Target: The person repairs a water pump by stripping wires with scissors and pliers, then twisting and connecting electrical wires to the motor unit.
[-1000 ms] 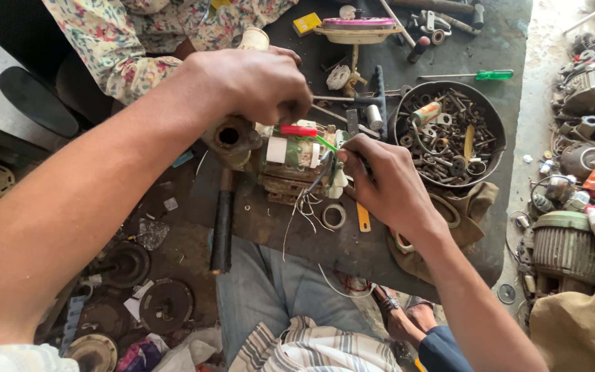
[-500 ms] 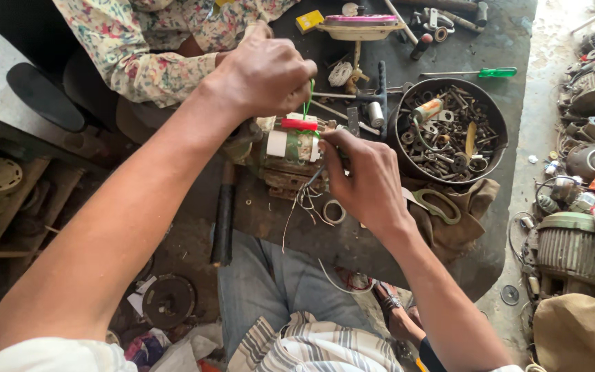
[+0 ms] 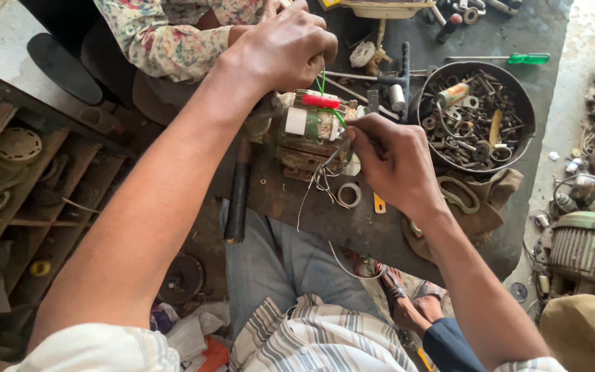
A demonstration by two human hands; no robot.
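motor coil (image 3: 311, 131): small wound unit, green and white wrap with a red sleeve on top, sits on the dark surface (image 3: 518, 34) near its left edge, between both hands.
green lead (image 3: 323, 83): runs up from the coil top into the left fist.
left hand (image 3: 284, 48): closed tight above the coil, pinching the green lead taut; part of the grip is hidden behind the knuckles.
right hand (image 3: 397, 165): fingers together on a thin dark wire or probe at the coil's right face; tip contact too small to make out.
loose strands (image 3: 318, 182): thin wire ends hanging off the front of the coil, down toward the surface edge.
tape roll (image 3: 349, 195): small ring lying just in front of the coil, beside the right hand.
metal bowl (image 3: 528, 103): right of the coil, full of nuts, washers and scrap hardware.
green screwdriver (image 3: 507, 59): flat on the surface behind the bowl.
other person (image 3: 166, 34): floral sleeve across the surface, hands apart from the work.
doing it well: my read, keep the lead taut but don't yank, or the fine winding could snap; steady the right wrist on the surface; keep the loose strands clear of the joint.
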